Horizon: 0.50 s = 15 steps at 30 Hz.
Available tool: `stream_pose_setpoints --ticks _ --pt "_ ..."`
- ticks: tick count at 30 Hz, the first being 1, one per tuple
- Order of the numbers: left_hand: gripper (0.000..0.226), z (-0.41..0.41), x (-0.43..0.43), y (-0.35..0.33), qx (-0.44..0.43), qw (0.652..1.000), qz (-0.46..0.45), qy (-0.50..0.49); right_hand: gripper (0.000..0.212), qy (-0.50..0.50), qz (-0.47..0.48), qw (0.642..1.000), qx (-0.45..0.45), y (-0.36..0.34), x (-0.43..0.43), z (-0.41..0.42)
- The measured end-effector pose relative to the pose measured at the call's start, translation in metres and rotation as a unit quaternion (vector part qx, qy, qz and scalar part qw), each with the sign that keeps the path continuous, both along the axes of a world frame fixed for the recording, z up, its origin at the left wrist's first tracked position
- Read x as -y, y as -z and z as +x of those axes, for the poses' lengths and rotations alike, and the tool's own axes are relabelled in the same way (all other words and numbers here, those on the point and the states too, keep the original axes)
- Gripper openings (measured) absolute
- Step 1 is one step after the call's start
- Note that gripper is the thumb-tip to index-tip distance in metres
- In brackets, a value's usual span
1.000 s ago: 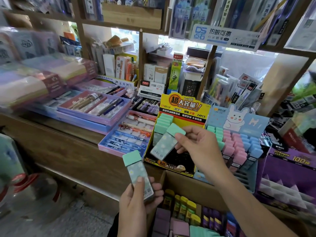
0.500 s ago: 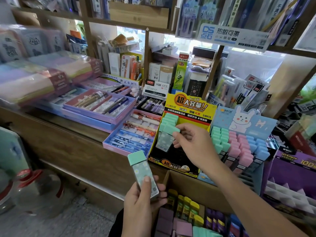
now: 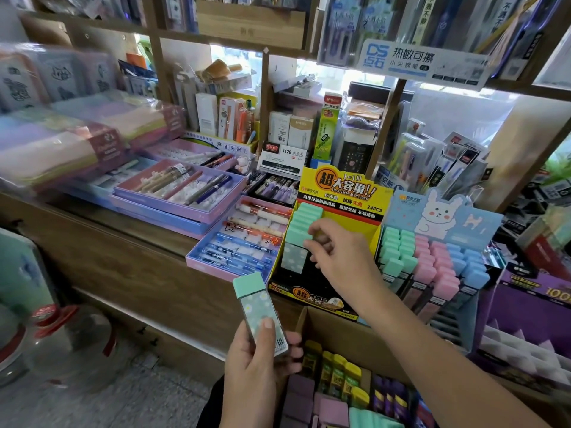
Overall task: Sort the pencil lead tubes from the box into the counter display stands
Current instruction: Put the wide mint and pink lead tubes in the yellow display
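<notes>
Right hand [image 3: 336, 257] pinches the cap end of a green tube [image 3: 293, 257], fingers curled on it, at the front of the green row in the yellow stand [image 3: 340, 193]. The tube looks partly seated and not released. Left hand [image 3: 258, 369] grips a second green tube [image 3: 262, 310] upright, thumb across its front, just left of the box [image 3: 346, 338] and below the stand.

Progress, best guess: mid-task. The yellow stand shows one green row down its left side. The rabbit stand [image 3: 441, 217] next to it carries green, pink and blue rows and looks near full. The box holds plenty more: yellow-capped tubes [image 3: 340, 375], purple tubes [image 3: 299, 396], and more green at the frame bottom.

Not readable:
- The right hand and wrist cover the rest of the yellow stand, so the free slot count is unknown.
- The box is cut off by the frame bottom and the right forearm, so no total count.
- The purple stand [image 3: 531, 307] is cropped at the right edge. Its stepped slots look bare, but it's unclear which tubes belong there.
</notes>
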<state>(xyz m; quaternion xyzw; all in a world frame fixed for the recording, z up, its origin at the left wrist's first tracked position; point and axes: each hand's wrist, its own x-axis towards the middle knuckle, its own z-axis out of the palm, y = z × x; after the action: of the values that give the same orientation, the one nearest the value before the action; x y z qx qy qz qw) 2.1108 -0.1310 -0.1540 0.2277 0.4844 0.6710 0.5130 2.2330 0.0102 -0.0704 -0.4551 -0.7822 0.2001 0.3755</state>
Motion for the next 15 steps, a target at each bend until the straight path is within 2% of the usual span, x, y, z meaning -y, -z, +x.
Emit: stream_pose_setpoints --ticks 4,7,15 --pt "0.026 0.001 0.0 -0.002 0.012 1.0 0.0 0.0 0.015 0.004 0.007 1.0 -0.006 0.001 0.001 -0.001" --pt "0.019 0.001 0.001 -0.004 0.014 1.0 0.006 0.005 0.023 0.009 -0.011 1.0 -0.019 0.001 0.004 0.003" --pt "0.018 0.001 -0.001 -0.002 0.004 1.0 0.012 0.01 0.032 -0.039 -0.134 0.986 -0.095 0.008 0.049 0.044"
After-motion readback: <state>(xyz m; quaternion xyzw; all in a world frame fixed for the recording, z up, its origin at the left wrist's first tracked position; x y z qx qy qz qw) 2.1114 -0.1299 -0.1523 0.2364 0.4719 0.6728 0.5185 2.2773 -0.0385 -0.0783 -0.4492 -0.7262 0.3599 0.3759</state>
